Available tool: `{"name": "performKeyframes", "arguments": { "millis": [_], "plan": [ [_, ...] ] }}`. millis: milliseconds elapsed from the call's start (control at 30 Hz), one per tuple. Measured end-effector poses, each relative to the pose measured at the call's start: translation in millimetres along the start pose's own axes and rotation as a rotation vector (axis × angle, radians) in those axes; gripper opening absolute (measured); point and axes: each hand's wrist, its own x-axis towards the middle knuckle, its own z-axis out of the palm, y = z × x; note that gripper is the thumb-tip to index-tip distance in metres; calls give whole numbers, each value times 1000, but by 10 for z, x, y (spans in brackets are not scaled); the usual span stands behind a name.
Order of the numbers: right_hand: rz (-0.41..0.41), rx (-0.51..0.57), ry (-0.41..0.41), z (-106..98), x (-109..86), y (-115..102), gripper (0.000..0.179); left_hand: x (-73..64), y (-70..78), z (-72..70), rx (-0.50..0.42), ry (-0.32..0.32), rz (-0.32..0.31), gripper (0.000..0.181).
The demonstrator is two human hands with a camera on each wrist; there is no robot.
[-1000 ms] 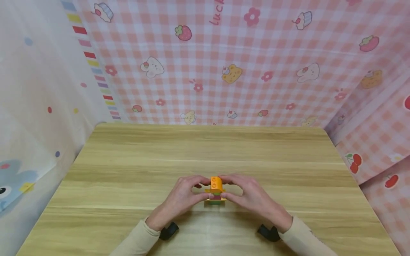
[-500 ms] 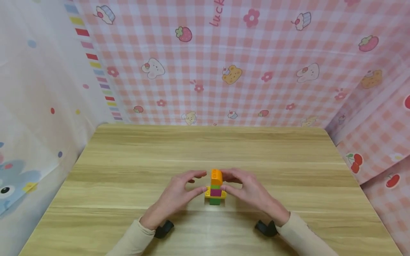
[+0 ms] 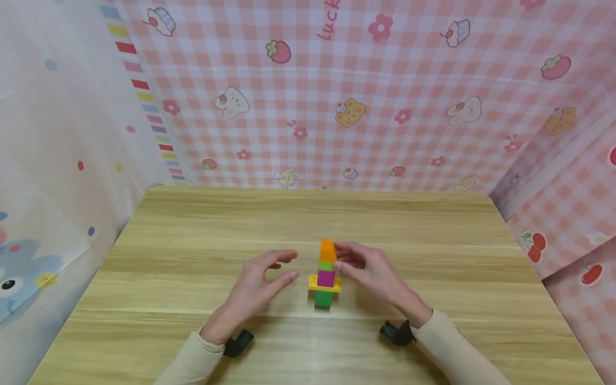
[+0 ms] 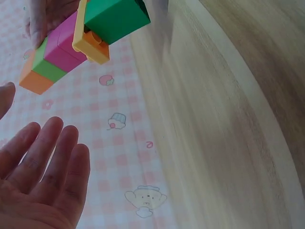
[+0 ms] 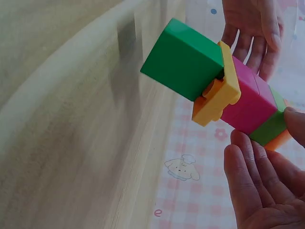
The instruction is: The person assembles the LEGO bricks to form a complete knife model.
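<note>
My right hand (image 3: 372, 270) pinches the upper part of a stack of building bricks between thumb and fingers, at the lime brick (image 5: 269, 125) and orange top brick (image 3: 328, 251). Below the lime one come a magenta brick (image 3: 326, 278), a wider yellow plate (image 3: 314, 283) and a green brick (image 3: 324, 299) at the bottom. In the right wrist view the green brick appears held off the table, with a gap to its dark reflection. My left hand (image 3: 257, 280) is to the left of the stack, apart from it, fingers extended and nothing in them.
The wooden table (image 3: 216, 224) spreads around the hands. A pink checked cloth (image 3: 317, 75) hangs behind its far edge, and a white printed cloth (image 3: 43, 133) hangs at the left. A black strap piece sits under each wrist.
My left hand has let go of the stack and moved away to the left. The right hand keeps hold; the stack's top has tipped away from me, showing more of its front.
</note>
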Motion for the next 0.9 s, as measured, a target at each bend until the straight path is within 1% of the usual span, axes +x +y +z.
{"name": "performKeyframes", "arguments": {
  "millis": [233, 467, 733, 833, 900],
  "plan": [
    [50, -9, -18, -52, 118, 61, 51, 2, -32, -3, 9, 16, 6, 41],
    [118, -9, -48, -49, 224, 131, 50, 8, -59, -5, -1, 19, -16, 41],
    [166, 0, -87, -32, 315, 229, 50, 25, -93, -6, 6, 34, 28, 40],
    [193, 20, -92, -42, 347, 273, 48, 29, -98, -2, 3, 38, 39, 39],
    [216, 55, -101, -49, 364, 303, 46, 32, -102, 2, 2, 40, 44, 38]
  ]
}}
